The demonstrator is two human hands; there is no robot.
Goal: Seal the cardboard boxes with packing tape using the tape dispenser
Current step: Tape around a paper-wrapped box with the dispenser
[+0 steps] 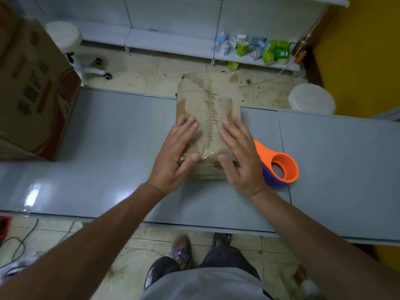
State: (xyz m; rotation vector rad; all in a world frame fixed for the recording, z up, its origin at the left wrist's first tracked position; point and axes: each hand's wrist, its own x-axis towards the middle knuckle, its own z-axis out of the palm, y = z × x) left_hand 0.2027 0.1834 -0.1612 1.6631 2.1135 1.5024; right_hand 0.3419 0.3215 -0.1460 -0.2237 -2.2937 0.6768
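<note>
Nearest, two shoes are seen on the tiled floor below the near edge of the grey bench point(108, 137). Over that edge both forearms are stretched forward.

The left hand point(175, 152) and the right hand point(240, 156) are laid flat on the near end of one small cardboard box point(207, 100). The fingers are held straight and slightly spread, and nothing is gripped by either hand. The thumbs are turned inward towards a glossy patch of clear tape between them, which is judged to be pressed down at this step.

The box is set in the middle of the bench, straight ahead of the person. Its long axis is run away from the body, with a dark seam line down the middle. Whether the far end overhangs the bench cannot be told.

One tape dispenser point(279, 165), orange and purple, is laid on the bench just to the right of the right hand. It is therefore nearer to that hand, and a reach to the right would be needed for it.

One large printed carton point(32, 87) is stood at the left end of the bench, well apart from the hands.

Beyond the bench, one white stool point(63, 34) and one white bucket point(311, 101) are seen on the floor. Farthest, small packets point(255, 48) are kept on a low shelf point(168, 43); their number cannot be counted.
</note>
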